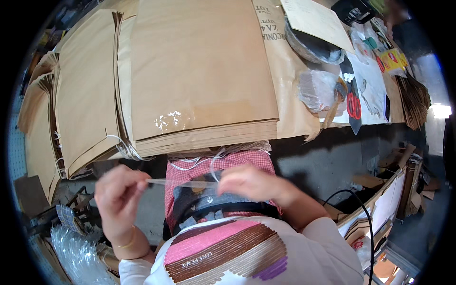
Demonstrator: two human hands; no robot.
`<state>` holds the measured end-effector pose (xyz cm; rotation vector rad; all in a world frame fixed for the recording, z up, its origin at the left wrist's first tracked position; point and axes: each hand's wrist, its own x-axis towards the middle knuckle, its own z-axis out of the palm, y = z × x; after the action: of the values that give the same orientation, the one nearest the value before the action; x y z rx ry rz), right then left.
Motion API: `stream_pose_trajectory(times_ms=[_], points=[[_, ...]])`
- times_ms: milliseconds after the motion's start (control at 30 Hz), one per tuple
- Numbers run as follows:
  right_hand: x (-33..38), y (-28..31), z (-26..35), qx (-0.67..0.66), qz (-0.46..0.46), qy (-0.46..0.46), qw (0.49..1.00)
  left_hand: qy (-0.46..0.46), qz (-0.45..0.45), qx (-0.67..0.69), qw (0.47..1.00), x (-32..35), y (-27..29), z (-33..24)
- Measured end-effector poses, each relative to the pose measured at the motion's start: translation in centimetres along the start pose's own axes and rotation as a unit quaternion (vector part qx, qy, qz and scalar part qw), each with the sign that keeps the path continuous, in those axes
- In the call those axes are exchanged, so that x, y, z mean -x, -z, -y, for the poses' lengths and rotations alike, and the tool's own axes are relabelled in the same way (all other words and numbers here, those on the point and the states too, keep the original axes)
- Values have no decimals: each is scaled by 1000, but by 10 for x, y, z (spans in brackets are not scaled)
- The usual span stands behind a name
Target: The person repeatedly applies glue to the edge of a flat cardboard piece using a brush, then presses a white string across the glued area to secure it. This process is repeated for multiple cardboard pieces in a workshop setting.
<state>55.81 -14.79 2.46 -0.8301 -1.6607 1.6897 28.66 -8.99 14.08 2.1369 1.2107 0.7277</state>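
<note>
- The left hand [118, 192] and right hand [247, 183] are apart, both slightly blurred, in front of the table's near edge.
- Thumb and fingers of each are pinched on a pale strand [180, 183], stretched nearly level between them, above the person's lap.
- Just beyond the hands, a large stack of brown paper [199, 66] lies on the table, with white string [126, 148] bunched at its near left corner.
- To the right of the stack sit a crumpled plastic bag [316, 90] and red-handled scissors [354, 105].
- Farther off, a pale sheet [318, 19] partly covers a round basin [308, 46].
</note>
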Motion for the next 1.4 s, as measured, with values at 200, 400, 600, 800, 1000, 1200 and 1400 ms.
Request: stream_pose_trajectory(times_ms=[200,400,600,800,1000,1200,1400], points=[[22,95,35,188,-342,-79,917,55,-75,-9,996,-19,0,86],[-9,127,-31,197,-373,-186,887,170,-39,56,983,-40,-61,161],[-5,130,-42,229,-398,-122,880,28,-121,-173,977,-37,-70,153],[0,130,-26,-52,-346,-178,920,-99,-103,-266,953,-35,-71,147],[-8,102,-38,474,-409,36,779,-85,4,-98,992,-30,-71,143],[-19,113,-33,424,-279,51,860,-36,111,-59,991,-49,-41,127],[-46,114,-34,347,-393,-143,840,196,64,-33,978,-63,-47,145]])
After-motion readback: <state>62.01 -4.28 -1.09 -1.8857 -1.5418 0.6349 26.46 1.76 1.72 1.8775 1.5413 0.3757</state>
